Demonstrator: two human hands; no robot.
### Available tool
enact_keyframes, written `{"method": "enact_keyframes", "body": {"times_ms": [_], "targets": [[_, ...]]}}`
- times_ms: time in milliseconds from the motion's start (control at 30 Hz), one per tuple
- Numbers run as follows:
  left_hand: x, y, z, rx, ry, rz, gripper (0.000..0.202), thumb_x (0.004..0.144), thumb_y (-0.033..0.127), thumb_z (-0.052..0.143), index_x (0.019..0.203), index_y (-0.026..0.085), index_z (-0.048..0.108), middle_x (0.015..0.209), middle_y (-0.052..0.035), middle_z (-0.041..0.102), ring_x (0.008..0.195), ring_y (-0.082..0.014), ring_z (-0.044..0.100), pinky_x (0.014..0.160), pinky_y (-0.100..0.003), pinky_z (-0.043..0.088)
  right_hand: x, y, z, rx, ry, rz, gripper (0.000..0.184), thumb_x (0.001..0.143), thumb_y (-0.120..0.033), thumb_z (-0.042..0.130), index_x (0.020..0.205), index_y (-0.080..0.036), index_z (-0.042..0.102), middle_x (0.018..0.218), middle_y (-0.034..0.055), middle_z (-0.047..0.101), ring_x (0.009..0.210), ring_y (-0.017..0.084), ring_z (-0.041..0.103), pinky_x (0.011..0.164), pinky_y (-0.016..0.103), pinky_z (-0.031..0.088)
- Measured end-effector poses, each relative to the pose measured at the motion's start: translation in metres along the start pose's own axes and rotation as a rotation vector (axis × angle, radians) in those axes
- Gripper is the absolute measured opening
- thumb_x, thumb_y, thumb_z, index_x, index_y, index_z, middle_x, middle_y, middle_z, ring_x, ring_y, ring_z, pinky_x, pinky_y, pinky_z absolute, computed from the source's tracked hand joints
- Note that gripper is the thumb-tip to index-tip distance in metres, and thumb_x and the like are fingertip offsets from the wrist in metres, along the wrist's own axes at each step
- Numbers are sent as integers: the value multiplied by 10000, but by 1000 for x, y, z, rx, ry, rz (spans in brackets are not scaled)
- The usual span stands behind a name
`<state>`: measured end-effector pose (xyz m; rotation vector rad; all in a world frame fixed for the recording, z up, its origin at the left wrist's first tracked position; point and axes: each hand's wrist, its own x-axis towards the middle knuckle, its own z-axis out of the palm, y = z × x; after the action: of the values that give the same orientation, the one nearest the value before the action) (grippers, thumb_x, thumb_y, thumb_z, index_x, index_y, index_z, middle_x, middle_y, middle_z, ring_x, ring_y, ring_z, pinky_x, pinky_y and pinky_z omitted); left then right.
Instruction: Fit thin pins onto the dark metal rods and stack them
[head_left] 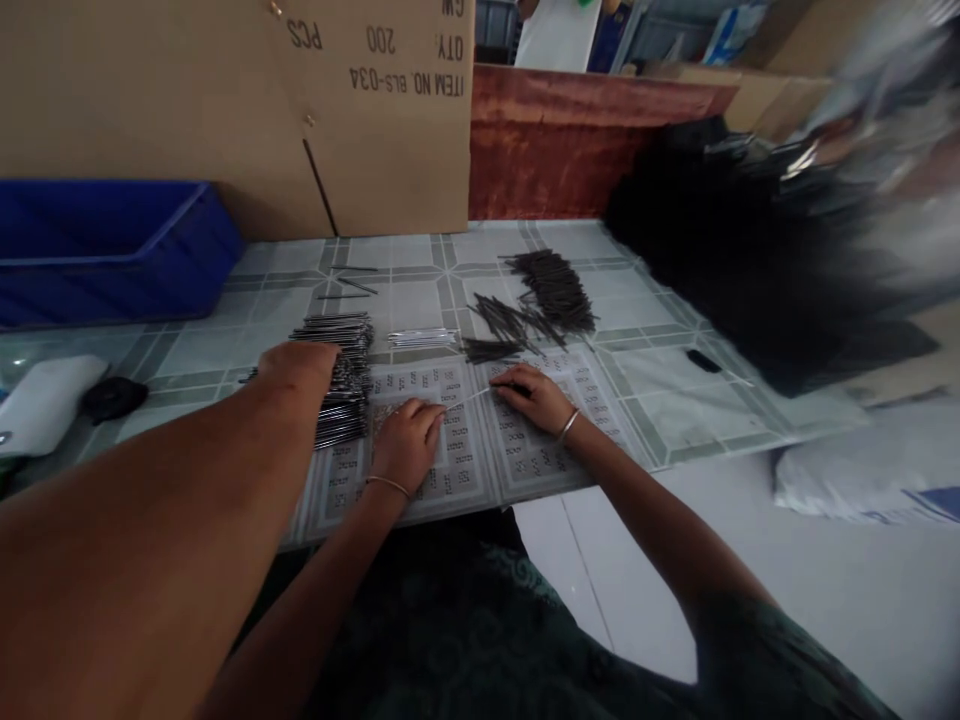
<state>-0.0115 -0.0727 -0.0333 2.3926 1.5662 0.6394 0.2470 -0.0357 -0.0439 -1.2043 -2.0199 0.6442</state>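
My left hand (pixel 405 440), low over the patterned table cover, is closed on one end of a thin metal rod (pixel 469 401). The rod slants up to my right hand (pixel 534 396), whose fingers are pinched at its other end. A small dark piece shows among those fingers; its kind is unclear. Just beyond my hands lies a short row of shiny rods (pixel 422 338). Thin dark grey sticks or tubes (pixel 555 290) are heaped behind my right hand. To the left is a large stack of metal rods (pixel 349 385).
Another person's arm (pixel 187 490) crosses from the left, its hand on the rod stack. A blue bin (pixel 112 250) and a big cardboard box (pixel 225 110) stand behind. Black material (pixel 750 240) is piled at right. A small black object (pixel 703 360) lies near the right edge.
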Motion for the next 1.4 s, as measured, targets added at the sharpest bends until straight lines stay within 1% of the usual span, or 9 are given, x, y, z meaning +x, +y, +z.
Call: {"method": "enact_keyframes", "body": {"times_ms": [100, 300, 500, 733, 867, 1033, 1200, 1300, 1400], "targets": [[1, 0, 1, 11, 6, 3, 319, 975, 302, 422, 1073, 209, 711, 960, -63, 659, 869, -195, 624, 832, -344, 515, -1, 3, -2, -12, -43, -21, 206, 929, -318, 564, 1049, -217, 698, 1001, 72, 668, 953, 194, 627, 900, 374, 510], [0, 0, 1, 13, 7, 11, 318, 974, 304, 425, 1072, 211, 713, 961, -62, 652, 876, -192, 620, 847, -344, 508, -1, 2, 0, -2, -52, -56, 202, 931, -300, 570, 1059, -204, 693, 1003, 75, 684, 950, 183, 636, 892, 349, 506], [0, 2, 1, 32, -12, 6, 297, 968, 281, 443, 1068, 207, 713, 950, -59, 648, 873, -188, 616, 828, -331, 502, 3, -1, -4, -29, -137, -113, 195, 930, -293, 568, 1035, -207, 708, 974, 71, 692, 908, 178, 641, 862, 338, 512], [0, 7, -3, 21, -10, -4, 279, 967, 258, 450, 1052, 206, 710, 937, -55, 651, 885, -183, 615, 835, -322, 502, 1, 4, -4, 14, -58, -101, 192, 935, -308, 558, 1040, -221, 693, 961, 68, 678, 909, 189, 649, 850, 351, 532], [-1, 5, -1, 32, 6, 4, 280, 969, 264, 443, 1050, 214, 706, 937, -56, 650, 885, -185, 612, 829, -327, 504, 1, 2, -2, -26, -85, -115, 185, 936, -299, 552, 1034, -233, 694, 953, 65, 682, 897, 193, 651, 836, 360, 537], [1, 4, 1, -7, -12, -13, 280, 970, 267, 442, 1035, 200, 705, 941, -63, 643, 884, -185, 608, 843, -329, 502, 1, 2, -2, -58, -97, -119, 200, 941, -308, 532, 1043, -228, 684, 949, 66, 680, 892, 196, 648, 838, 359, 537], [19, 1, 2, -84, -78, 28, 239, 959, 265, 475, 1036, 186, 687, 1000, -63, 643, 980, -181, 601, 915, -314, 482, -1, 4, 1, -188, -75, -175, 218, 931, -294, 504, 1028, -211, 680, 939, 82, 663, 891, 226, 636, 837, 393, 532], [35, -5, 5, -80, -126, 34, 216, 951, 267, 490, 1038, 186, 671, 1053, -59, 634, 968, -176, 605, 863, -306, 495, 0, 8, 5, -216, -42, -168, 227, 917, -303, 503, 1044, -229, 676, 921, 70, 655, 868, 233, 636, 809, 402, 539], [43, -7, 6, -82, -166, 53, 207, 948, 257, 494, 1037, 185, 667, 1061, -61, 630, 961, -178, 605, 837, -310, 501, -2, 6, 7, -222, -10, -153, 236, 913, -306, 499, 1052, -250, 682, 914, 61, 653, 851, 229, 639, 787, 392, 545]]}}
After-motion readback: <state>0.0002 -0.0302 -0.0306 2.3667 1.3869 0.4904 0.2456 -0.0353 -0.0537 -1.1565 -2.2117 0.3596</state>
